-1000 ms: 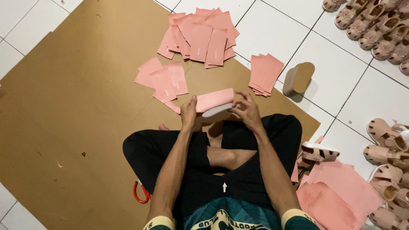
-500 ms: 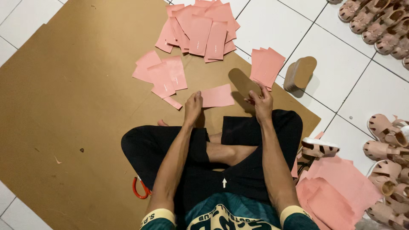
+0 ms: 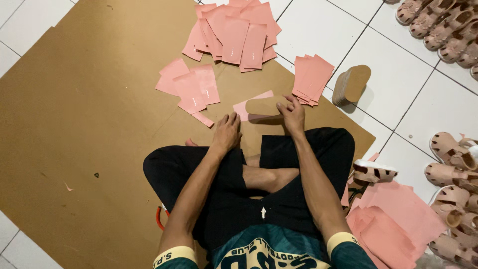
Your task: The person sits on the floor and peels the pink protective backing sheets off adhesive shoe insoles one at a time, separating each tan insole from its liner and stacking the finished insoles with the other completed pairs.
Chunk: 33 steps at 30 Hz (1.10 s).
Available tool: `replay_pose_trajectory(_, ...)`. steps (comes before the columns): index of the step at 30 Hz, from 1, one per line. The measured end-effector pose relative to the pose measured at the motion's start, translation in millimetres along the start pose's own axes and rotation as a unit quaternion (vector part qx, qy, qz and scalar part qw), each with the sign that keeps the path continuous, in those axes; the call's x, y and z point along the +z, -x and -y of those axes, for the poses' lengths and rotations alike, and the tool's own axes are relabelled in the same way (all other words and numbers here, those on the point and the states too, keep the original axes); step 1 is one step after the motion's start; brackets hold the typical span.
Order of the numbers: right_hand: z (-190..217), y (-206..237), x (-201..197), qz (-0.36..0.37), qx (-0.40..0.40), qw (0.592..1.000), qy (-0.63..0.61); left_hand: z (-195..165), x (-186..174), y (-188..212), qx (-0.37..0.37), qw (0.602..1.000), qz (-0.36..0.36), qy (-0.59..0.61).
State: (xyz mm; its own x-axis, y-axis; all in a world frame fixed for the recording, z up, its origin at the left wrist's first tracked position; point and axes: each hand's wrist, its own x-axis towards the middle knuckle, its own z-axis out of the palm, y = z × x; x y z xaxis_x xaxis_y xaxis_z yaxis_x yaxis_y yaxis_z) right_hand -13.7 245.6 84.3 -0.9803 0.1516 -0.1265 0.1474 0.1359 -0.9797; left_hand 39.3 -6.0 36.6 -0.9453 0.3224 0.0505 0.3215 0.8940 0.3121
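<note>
Pressing a tan sole [image 3: 264,106] flat on a pink sheet [image 3: 245,106] at twelve o'clock, I use my right hand [image 3: 292,113], fingers spread on the sole to keep it from sliding. My left hand [image 3: 226,133] rests open beside it, holding nothing.

Matt brown cardboard sheet [image 3: 89,109], matt pink paper pieces [image 3: 239,35], glossy white floor tiles [image 3: 413,99].

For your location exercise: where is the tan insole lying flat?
In the head view, the insole lies on a pink sheet, centre, touching the right hand, below the pink stack.
</note>
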Motion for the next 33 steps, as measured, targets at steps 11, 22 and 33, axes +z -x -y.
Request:
replay_pose_trajectory(11,8,-9,30,0.017,-0.067,0.992,0.102,14,-1,-1,-0.025,0.995,0.053,0.078)
replay_pose_trajectory(22,7,-11,36,0.019,-0.031,0.993,0.111,18,0,1,-0.027,0.996,0.059,0.067)
replay_pose_trajectory(33,2,-12,36,0.017,0.003,0.993,0.120,16,-2,1,-0.030,0.995,0.071,0.063)
